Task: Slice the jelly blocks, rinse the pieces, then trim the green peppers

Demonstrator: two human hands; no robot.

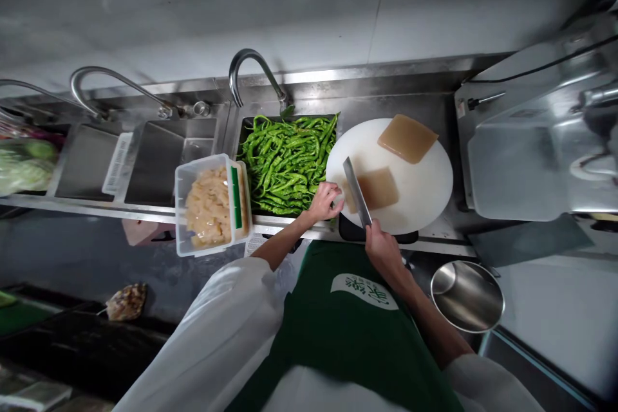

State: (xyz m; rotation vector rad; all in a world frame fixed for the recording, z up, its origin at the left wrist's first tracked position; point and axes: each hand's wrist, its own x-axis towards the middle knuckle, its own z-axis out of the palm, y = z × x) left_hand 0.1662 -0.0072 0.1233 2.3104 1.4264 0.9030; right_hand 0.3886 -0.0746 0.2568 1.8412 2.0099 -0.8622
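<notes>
My right hand [383, 250] grips the handle of a cleaver [356, 190], whose blade points up and left across the board. The blade stands at the left part of a translucent brown jelly-like slab [381, 187] on a round white cutting board [425, 199]. Part of that slab shows left of the blade. At the board's left edge is my left hand [324, 201], its fingers loosely curled with a gap to the thumb and nothing visible in them. A second, thicker brown slab [408, 138] lies at the back right of the board.
Green chili peppers [290, 164] fill a tray left of the board. A clear plastic tub [207, 206] of pale cut pieces sits on the sink's front edge. A curved faucet [255, 58] rises behind. A metal pot [467, 296] is low right, below a steel machine [521, 161].
</notes>
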